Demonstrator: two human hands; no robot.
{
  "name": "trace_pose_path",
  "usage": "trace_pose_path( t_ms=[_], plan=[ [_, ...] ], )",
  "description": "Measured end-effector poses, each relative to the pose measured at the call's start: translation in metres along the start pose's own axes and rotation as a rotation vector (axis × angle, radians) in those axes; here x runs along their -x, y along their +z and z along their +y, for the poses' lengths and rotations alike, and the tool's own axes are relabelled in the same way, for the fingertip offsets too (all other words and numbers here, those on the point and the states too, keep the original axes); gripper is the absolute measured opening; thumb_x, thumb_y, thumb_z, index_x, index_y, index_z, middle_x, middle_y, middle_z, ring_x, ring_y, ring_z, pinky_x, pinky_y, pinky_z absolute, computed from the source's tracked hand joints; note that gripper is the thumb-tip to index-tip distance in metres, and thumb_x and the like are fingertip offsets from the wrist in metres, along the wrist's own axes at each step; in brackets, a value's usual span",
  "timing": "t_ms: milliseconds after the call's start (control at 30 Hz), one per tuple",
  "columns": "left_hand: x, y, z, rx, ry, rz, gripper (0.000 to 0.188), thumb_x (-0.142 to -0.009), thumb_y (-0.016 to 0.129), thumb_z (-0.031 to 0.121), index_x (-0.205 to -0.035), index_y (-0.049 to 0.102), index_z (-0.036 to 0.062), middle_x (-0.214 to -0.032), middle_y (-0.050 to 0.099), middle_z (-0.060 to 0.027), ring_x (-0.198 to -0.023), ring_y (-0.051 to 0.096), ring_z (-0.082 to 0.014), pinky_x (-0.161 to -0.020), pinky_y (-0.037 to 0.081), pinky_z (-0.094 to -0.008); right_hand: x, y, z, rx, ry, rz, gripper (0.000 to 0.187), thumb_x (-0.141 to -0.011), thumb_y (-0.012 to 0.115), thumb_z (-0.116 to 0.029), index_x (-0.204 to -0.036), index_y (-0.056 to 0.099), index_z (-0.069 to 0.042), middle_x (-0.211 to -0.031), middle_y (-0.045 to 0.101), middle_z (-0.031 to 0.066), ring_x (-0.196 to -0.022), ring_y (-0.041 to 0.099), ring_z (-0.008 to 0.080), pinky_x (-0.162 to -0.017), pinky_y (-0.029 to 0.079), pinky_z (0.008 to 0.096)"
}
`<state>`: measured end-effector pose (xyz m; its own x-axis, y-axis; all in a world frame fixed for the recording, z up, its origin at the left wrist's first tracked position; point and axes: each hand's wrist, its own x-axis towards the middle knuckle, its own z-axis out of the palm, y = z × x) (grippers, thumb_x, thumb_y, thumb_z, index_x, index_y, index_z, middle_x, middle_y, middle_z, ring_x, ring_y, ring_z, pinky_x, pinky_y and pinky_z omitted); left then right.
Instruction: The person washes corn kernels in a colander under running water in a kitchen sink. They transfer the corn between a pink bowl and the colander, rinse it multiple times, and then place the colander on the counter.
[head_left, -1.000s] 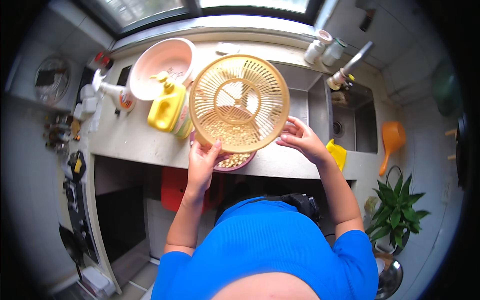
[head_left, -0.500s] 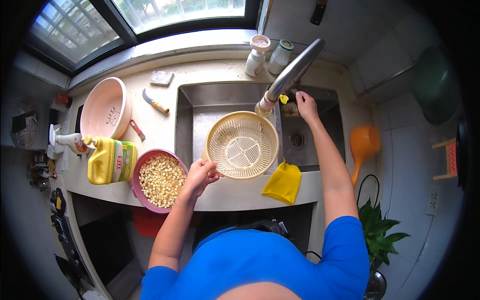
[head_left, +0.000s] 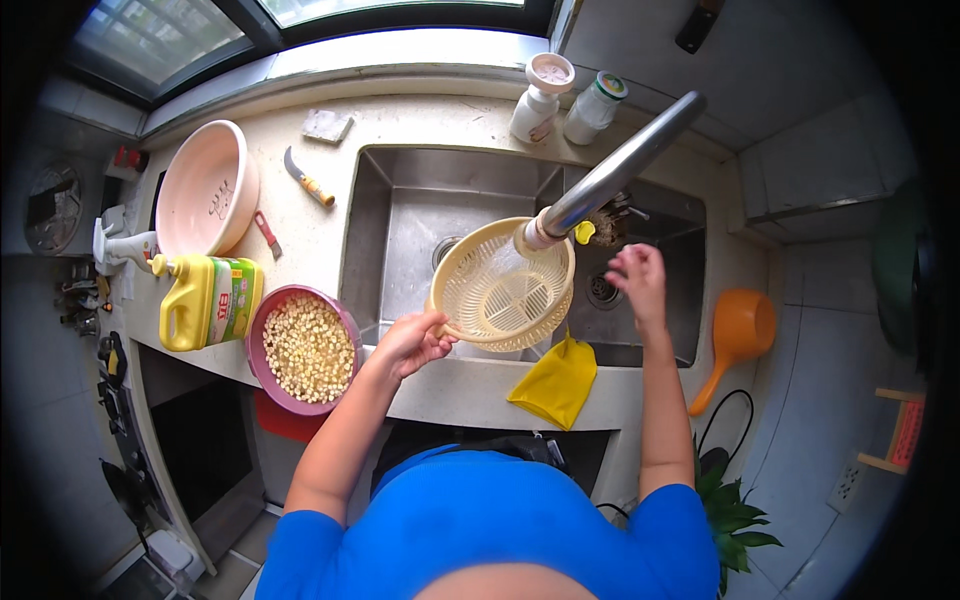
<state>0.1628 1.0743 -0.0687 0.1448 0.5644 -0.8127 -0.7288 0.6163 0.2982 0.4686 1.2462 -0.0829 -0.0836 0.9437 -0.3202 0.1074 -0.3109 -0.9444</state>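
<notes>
My left hand (head_left: 415, 342) grips the rim of a cream plastic colander (head_left: 508, 325), which tilts over the steel sink beneath the faucet (head_left: 620, 165). The faucet's spout end sits just over the colander's far rim. Nothing shows inside the colander. My right hand (head_left: 640, 280) hovers above the smaller right basin, fingers loosely bent and apart, with nothing visible in them. To the left of my left forearm, a maroon bowl (head_left: 256, 365) full of pale kernels (head_left: 308, 350) in liquid stands on the counter.
A yellow cloth or glove (head_left: 555, 385) drapes over the sink's front edge. An orange ladle (head_left: 738, 330) lies at the right. On the left stand a yellow jug (head_left: 205, 305), a pink basin (head_left: 205, 190) and a spray bottle (head_left: 128, 247). A curved knife (head_left: 308, 178) lies behind them.
My right hand has drawn back from beside the faucet toward me, over the right basin. The colander, still in my left hand, has shifted right under the spout and tilted. The view has shifted slightly.
</notes>
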Motion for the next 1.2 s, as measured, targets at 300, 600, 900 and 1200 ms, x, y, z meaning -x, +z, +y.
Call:
trace_pose_path(
  t_ms=[300, 600, 900, 1200],
  plan=[
    [-0.026, -0.006, -0.029, -0.044, 0.248, 0.144, 0.013, -0.086, 0.051, 0.009, -0.093, 0.048, -0.0024, -0.083, 0.059, -0.0123, -0.064, 0.055, -0.0136, -0.056, 0.047, -0.0236, 0.045, 0.084, 0.030, -0.585, 0.591, -0.474, 0.086, -0.079, 0.062, -0.022, -0.142, 0.004, -0.017, -0.137, 0.030, 0.0196, -0.119, 0.043, 0.0349, -0.096, 0.038, 0.0522],
    [0.049, 0.004, -0.026, -0.226, 0.328, 0.278, 0.037, -0.089, 0.053, 0.017, -0.116, 0.032, 0.0023, -0.115, 0.050, -0.0151, -0.085, 0.062, -0.0221, -0.070, 0.052, -0.0313, 0.009, 0.108, 0.027, -0.602, 0.485, -0.451, 0.074, -0.072, 0.057, -0.010, -0.137, 0.023, -0.006, -0.128, 0.042, 0.0191, -0.118, 0.044, 0.0338, -0.099, 0.038, 0.0462],
    [0.095, -0.033, -0.033, -0.266, 0.397, 0.167, 0.019, -0.088, 0.052, 0.006, -0.105, 0.045, 0.0005, -0.110, 0.055, -0.0136, -0.087, 0.061, -0.0172, -0.073, 0.050, -0.0270, 0.070, 0.148, 0.030, 1.049, -0.419, -0.952, 0.097, -0.056, 0.073, -0.019, -0.140, 0.025, -0.022, -0.132, 0.032, 0.0236, -0.121, 0.037, 0.0371, -0.103, 0.032, 0.0444],
    [0.144, -0.077, -0.039, -0.305, 0.388, 0.164, 0.010, -0.090, 0.050, 0.008, -0.097, 0.052, 0.0016, -0.105, 0.059, -0.0114, -0.087, 0.061, -0.0143, -0.074, 0.050, -0.0253, 0.080, 0.151, 0.003, 1.145, -0.561, -1.147, 0.087, -0.056, 0.074, -0.013, -0.133, 0.038, -0.025, -0.127, 0.037, 0.0225, -0.116, 0.041, 0.0372, -0.100, 0.035, 0.0425]
  ],
)
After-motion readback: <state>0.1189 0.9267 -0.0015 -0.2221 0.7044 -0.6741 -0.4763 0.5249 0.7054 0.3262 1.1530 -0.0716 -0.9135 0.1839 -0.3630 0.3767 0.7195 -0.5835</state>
